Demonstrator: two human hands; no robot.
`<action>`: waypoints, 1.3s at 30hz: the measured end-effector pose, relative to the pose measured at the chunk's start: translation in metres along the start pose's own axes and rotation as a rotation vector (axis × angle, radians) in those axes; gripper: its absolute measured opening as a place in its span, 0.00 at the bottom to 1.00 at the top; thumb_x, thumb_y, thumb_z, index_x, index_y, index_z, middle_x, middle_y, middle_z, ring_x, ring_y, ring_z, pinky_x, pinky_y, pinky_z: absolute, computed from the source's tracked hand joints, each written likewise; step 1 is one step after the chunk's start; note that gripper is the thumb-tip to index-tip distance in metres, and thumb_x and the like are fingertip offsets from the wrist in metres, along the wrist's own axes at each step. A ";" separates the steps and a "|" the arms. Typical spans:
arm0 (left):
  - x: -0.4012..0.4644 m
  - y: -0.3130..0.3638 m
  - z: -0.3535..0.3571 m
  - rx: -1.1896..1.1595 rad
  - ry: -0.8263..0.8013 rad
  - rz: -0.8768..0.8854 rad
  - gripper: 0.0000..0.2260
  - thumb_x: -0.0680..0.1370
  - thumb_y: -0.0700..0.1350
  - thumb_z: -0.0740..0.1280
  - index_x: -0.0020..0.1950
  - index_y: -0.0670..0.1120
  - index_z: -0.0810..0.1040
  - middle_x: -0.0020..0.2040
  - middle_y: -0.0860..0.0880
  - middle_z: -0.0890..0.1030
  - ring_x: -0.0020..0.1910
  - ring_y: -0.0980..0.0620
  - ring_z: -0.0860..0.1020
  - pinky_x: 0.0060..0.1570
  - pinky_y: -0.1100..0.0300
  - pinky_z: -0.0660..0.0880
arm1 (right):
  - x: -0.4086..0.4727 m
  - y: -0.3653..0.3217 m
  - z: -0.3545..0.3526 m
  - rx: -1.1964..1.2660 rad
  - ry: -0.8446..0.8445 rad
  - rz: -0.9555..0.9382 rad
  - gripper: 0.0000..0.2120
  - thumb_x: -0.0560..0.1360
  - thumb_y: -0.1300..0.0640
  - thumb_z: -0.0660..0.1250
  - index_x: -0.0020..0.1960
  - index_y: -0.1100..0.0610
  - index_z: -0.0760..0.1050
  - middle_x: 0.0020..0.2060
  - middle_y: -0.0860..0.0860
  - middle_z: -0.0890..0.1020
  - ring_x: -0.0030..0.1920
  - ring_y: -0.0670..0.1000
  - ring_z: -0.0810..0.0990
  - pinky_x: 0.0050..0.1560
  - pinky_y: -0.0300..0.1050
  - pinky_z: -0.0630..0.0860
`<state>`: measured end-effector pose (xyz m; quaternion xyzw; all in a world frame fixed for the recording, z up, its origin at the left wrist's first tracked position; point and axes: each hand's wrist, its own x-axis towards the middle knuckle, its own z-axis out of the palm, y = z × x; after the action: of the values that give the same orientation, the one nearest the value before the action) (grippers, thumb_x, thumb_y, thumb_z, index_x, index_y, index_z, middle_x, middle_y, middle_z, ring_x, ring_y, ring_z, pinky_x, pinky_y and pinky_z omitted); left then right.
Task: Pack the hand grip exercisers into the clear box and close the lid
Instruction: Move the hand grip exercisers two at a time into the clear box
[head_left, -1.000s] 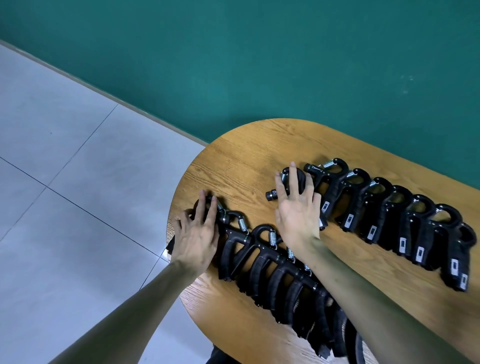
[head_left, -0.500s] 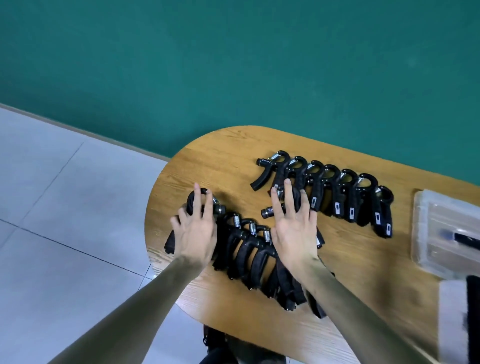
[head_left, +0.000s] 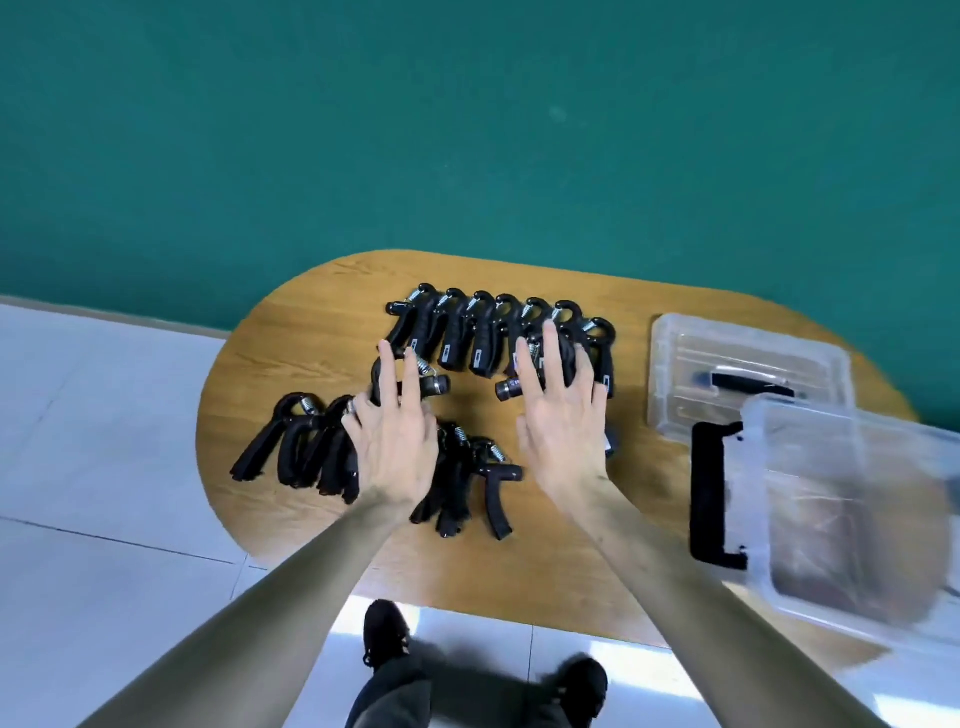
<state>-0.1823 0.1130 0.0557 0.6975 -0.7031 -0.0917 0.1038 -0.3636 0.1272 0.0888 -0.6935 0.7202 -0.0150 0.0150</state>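
Observation:
Two rows of black hand grip exercisers lie on the wooden table (head_left: 311, 525): a back row (head_left: 457, 340) and a front row (head_left: 304, 449). My left hand (head_left: 397, 441) rests with straight, spread fingers on one exerciser (head_left: 434, 385) lying between the rows. My right hand (head_left: 561, 415) lies flat, fingers straight, on another exerciser (head_left: 506, 388) at the right end of the back row. The clear box (head_left: 857, 525) with a black handle (head_left: 706, 493) stands at the right, blurred. Its clear lid (head_left: 748, 364) lies behind it.
A green wall rises behind the table. Grey floor tiles (head_left: 104, 467) spread to the left. My two black shoes (head_left: 382, 631) stand below the table's near edge. Bare wood shows between the exercisers and the box.
The view has swung right, bringing the box and lid into sight. My left hand shifted from the front row's left end toward the middle; my right hand moved right along the back row.

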 end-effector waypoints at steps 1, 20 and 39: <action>-0.005 0.017 -0.006 -0.004 0.012 0.005 0.29 0.83 0.47 0.58 0.82 0.48 0.51 0.83 0.47 0.45 0.58 0.34 0.71 0.58 0.37 0.68 | -0.005 0.014 -0.013 0.012 0.016 0.010 0.41 0.73 0.61 0.70 0.81 0.55 0.55 0.81 0.58 0.51 0.72 0.69 0.63 0.58 0.63 0.71; -0.092 0.290 -0.030 -0.164 -0.047 0.208 0.27 0.84 0.48 0.55 0.83 0.48 0.51 0.83 0.47 0.45 0.63 0.37 0.69 0.58 0.43 0.66 | -0.117 0.235 -0.111 0.031 0.060 0.300 0.41 0.70 0.63 0.70 0.80 0.53 0.57 0.81 0.56 0.52 0.69 0.67 0.65 0.54 0.61 0.72; -0.139 0.395 0.051 -0.237 -0.231 0.350 0.30 0.82 0.44 0.63 0.82 0.47 0.55 0.83 0.45 0.48 0.63 0.37 0.70 0.60 0.41 0.68 | -0.176 0.333 -0.050 0.090 -0.055 0.605 0.40 0.69 0.62 0.68 0.79 0.53 0.59 0.81 0.55 0.54 0.69 0.67 0.65 0.59 0.64 0.71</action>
<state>-0.5754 0.2556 0.1124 0.5328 -0.8048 -0.2333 0.1182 -0.6913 0.3157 0.1251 -0.4463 0.8919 -0.0231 0.0690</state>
